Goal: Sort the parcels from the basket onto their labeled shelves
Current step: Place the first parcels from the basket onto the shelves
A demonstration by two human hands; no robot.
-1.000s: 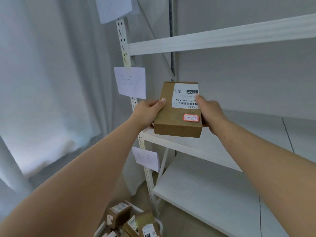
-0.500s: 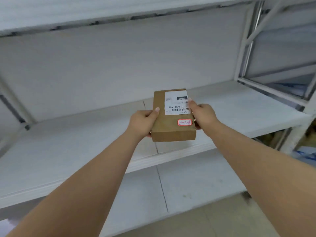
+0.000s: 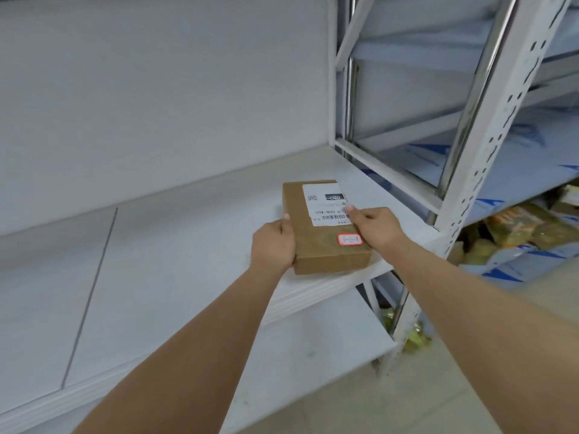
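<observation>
White smooth shelf [image 3: 175, 245] carried flat rectangular brown cardboard parcel [image 3: 316, 245] near its right front corner, white shipping label and red-bordered sticker [image 3: 350, 239] on top; left hand [image 3: 273, 245] clasped its 9 o'clock edge, right hand [image 3: 377, 228] its 3 o'clock edge

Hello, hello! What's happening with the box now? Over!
Left hand and right hand both grip box. Box low on shelf, near its right end. Nothing in the way.
</observation>
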